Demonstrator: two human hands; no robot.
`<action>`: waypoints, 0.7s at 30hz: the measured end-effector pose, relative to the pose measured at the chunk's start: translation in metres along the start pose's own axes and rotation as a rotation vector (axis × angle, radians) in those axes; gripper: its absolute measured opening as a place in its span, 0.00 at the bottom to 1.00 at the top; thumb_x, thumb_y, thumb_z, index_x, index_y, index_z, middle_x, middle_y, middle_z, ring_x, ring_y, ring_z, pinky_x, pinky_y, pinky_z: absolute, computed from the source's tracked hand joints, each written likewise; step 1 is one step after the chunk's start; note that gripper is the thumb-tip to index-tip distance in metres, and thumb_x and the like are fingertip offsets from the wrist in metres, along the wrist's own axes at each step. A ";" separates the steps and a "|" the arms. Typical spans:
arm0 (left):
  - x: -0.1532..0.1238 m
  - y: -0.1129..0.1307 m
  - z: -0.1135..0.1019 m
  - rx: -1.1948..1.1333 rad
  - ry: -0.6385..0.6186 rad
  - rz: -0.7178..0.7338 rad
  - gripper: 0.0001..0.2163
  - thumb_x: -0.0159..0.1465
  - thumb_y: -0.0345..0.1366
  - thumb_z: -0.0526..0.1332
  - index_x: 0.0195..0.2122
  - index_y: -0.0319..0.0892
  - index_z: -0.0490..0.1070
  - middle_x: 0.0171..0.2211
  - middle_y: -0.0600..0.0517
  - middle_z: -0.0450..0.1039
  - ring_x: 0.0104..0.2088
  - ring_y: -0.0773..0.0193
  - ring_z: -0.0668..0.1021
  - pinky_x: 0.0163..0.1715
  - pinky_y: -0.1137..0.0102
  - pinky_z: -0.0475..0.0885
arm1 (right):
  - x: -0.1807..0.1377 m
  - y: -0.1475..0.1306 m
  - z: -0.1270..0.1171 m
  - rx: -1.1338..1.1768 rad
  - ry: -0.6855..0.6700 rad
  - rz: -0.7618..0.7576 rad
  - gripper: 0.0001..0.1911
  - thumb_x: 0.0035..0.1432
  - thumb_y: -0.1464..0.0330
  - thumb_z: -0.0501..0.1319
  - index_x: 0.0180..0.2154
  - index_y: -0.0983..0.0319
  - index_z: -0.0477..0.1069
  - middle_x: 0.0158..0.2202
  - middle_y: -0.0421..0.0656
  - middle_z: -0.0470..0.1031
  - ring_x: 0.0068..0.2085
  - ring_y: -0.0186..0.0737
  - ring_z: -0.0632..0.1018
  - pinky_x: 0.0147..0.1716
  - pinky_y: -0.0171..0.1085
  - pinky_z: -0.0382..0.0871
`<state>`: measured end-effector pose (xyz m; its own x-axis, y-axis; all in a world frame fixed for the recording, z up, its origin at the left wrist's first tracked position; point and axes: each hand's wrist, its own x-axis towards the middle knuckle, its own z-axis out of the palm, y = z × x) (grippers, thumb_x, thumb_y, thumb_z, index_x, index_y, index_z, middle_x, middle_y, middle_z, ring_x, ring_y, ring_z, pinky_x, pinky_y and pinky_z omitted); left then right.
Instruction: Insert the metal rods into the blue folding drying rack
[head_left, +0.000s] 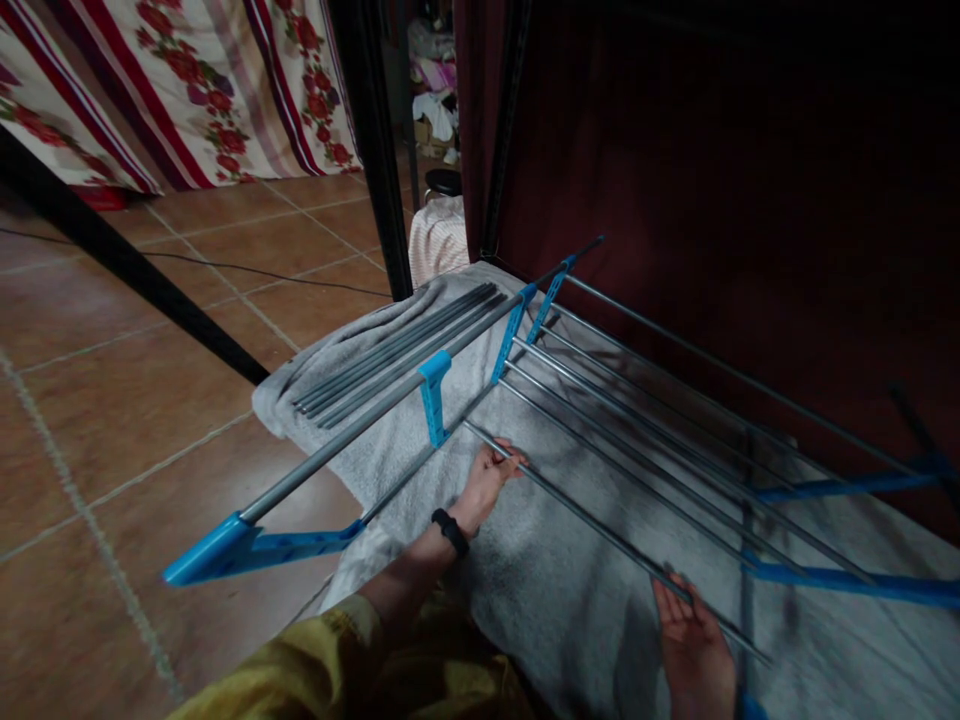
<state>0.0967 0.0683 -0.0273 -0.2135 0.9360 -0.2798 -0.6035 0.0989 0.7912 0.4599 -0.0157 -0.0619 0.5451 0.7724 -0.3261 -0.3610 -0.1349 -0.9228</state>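
Observation:
A thin grey metal rod runs diagonally in front of me. My left hand, with a black band on its wrist, pinches it near its far end, close to a blue plastic bracket. My right hand is palm up under the nearer end, its fingers curled about the rod. Beyond my hands is a partly built rack frame, with several parallel rods set between blue plastic side pieces. A thicker grey tube crosses on the left, ending in a blue corner piece.
A bundle of loose grey rods lies on the grey blanket under the frame. Dark posts stand beyond it, with a dark red panel at the right. Tiled floor and a floral curtain are at the left.

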 end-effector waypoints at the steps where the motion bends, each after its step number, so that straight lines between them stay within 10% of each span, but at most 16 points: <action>1: 0.000 0.000 0.000 -0.001 0.001 0.001 0.20 0.56 0.37 0.73 0.46 0.44 0.67 0.35 0.50 0.78 0.38 0.57 0.82 0.41 0.63 0.77 | -0.001 0.000 0.000 0.004 0.003 -0.002 0.11 0.39 0.62 0.72 0.30 0.49 0.80 0.43 0.46 0.81 0.56 0.51 0.80 0.65 0.58 0.67; 21: 0.004 0.005 -0.004 -0.026 -0.040 -0.037 0.22 0.52 0.43 0.79 0.41 0.41 0.72 0.33 0.51 0.78 0.37 0.60 0.83 0.44 0.63 0.79 | 0.001 0.005 -0.003 0.086 0.095 -0.028 0.15 0.45 0.56 0.76 0.25 0.56 0.75 0.29 0.39 0.78 0.36 0.41 0.82 0.59 0.54 0.75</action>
<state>0.0903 0.0709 -0.0266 -0.1604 0.9446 -0.2865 -0.6306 0.1253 0.7660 0.4603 -0.0176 -0.0676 0.6235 0.7125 -0.3220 -0.4058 -0.0571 -0.9122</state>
